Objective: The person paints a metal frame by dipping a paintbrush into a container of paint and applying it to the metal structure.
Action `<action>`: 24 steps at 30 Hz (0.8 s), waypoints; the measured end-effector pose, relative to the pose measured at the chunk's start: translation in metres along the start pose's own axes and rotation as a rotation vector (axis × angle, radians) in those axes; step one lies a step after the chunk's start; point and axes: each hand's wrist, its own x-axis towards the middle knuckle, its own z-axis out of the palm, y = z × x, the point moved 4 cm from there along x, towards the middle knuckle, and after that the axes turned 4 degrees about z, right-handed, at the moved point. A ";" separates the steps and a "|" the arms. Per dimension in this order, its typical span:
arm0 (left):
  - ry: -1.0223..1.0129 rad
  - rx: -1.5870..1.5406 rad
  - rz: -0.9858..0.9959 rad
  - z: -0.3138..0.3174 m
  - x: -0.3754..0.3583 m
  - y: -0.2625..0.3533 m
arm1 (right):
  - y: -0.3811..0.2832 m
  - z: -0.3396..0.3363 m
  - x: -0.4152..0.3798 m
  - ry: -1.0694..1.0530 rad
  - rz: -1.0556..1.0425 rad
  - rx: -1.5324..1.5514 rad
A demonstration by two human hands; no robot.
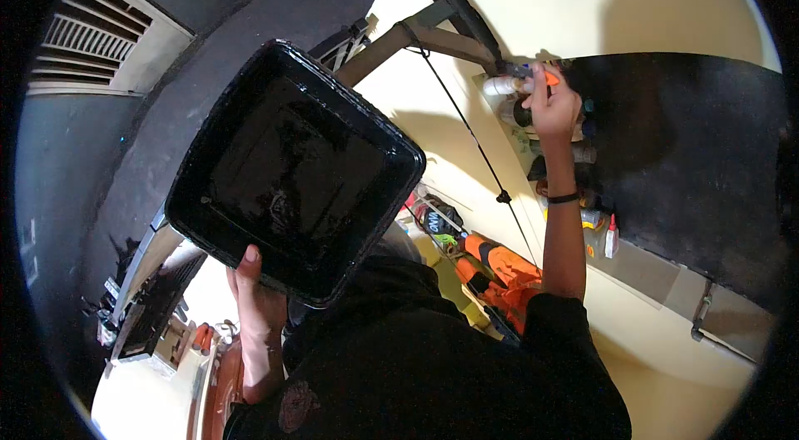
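Note:
My left hand (pixel 258 307) is closed on the near edge of a black plastic tray (pixel 291 165), with the thumb over the rim. The tray is tilted so that its inside faces me, and its bottom looks glossy and streaked. My right hand (pixel 553 107) is raised at the right, fingers closed around a small dark tool with an orange part (pixel 549 78). Just left of those fingers is a white bottle (pixel 501 86) among other containers. A dark band circles the right wrist.
A brown metal frame (pixel 399 44) stands beyond the tray, with a knotted black cord (pixel 478 144) hanging from it. Bottles line the wall at right, including a white one with a red tip (pixel 612 238). Orange clothing (pixel 508 273) hangs below. A louvred vent (pixel 96 36) is at upper left.

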 end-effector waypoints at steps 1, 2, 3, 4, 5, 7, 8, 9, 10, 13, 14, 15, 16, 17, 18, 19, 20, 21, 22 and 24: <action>-0.005 0.003 -0.005 -0.001 0.000 -0.001 | -0.007 -0.005 0.001 0.038 0.016 0.030; -0.019 -0.012 -0.024 -0.002 0.000 -0.002 | -0.019 -0.007 0.002 0.010 -0.011 0.050; -0.033 -0.026 -0.042 -0.002 0.000 -0.003 | -0.016 -0.001 0.005 -0.021 0.010 0.011; -0.038 -0.023 -0.043 -0.001 -0.001 -0.003 | -0.001 0.006 0.004 -0.030 -0.077 -0.033; -0.014 -0.011 -0.027 -0.001 -0.002 -0.003 | 0.011 0.012 0.003 -0.039 -0.169 -0.075; 0.023 -0.009 0.001 -0.002 -0.002 -0.003 | 0.010 0.002 -0.006 -0.009 -0.157 -0.110; 0.010 -0.012 0.000 -0.003 -0.004 -0.002 | 0.010 -0.001 -0.011 0.018 -0.131 -0.150; -0.009 -0.012 -0.004 -0.003 -0.005 -0.002 | 0.000 -0.002 -0.009 0.015 -0.131 -0.148; -0.010 -0.011 -0.006 -0.005 -0.005 -0.004 | -0.015 -0.006 -0.006 -0.006 -0.043 -0.083; -0.049 -0.023 -0.028 -0.006 -0.002 -0.009 | -0.027 0.008 0.011 -0.036 -0.097 -0.153; -0.039 -0.017 -0.027 -0.005 -0.002 -0.009 | -0.033 0.017 0.015 -0.056 -0.054 -0.091; -0.027 -0.009 -0.026 -0.006 -0.003 -0.009 | -0.045 0.021 0.017 -0.078 -0.010 -0.026; -0.027 -0.002 -0.027 -0.005 -0.005 -0.007 | -0.050 0.021 0.018 -0.078 -0.003 -0.022; -0.011 0.002 -0.025 -0.003 -0.007 -0.005 | -0.053 0.020 0.020 -0.065 0.075 0.024; 0.005 0.003 -0.023 -0.002 -0.009 -0.005 | -0.052 0.020 0.021 -0.052 0.151 0.067; 0.007 0.001 -0.022 -0.002 -0.009 -0.005 | -0.040 0.020 0.018 -0.054 0.149 0.067; 0.010 -0.003 -0.007 -0.002 -0.009 -0.005 | -0.015 0.019 0.014 -0.054 0.121 0.062; 0.016 -0.010 0.011 -0.002 -0.009 -0.004 | 0.005 0.019 0.013 -0.056 0.089 0.057; 0.026 -0.021 0.018 -0.004 -0.009 -0.005 | 0.007 0.015 0.007 0.005 0.070 0.134; -0.022 -0.051 -0.012 -0.010 -0.010 -0.007 | 0.008 0.000 0.007 -0.022 0.102 0.075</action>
